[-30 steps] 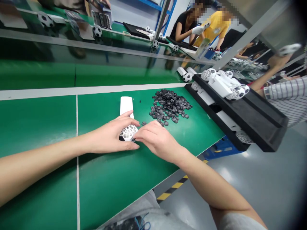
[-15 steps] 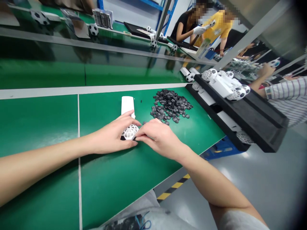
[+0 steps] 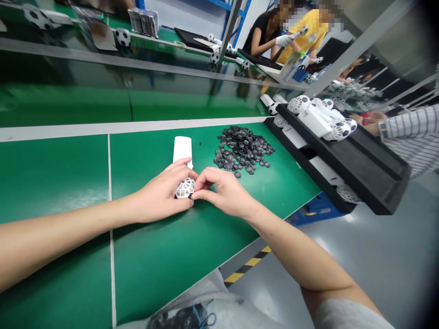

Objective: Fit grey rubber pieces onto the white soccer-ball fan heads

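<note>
The left hand is clasping the ball, its thumb on the near side and fingers on the far side. The ball is sitting on the table between both hands. The right hand is touching the ball's right side with its fingertips; whether they are pinching anything, I cannot tell. Beyond the left fingers, the handle is showing. Black discs are lying heaped to its right, near the trays.

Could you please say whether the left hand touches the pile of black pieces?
No, the left hand curls around the lattice ball, apart from the pile.
</note>
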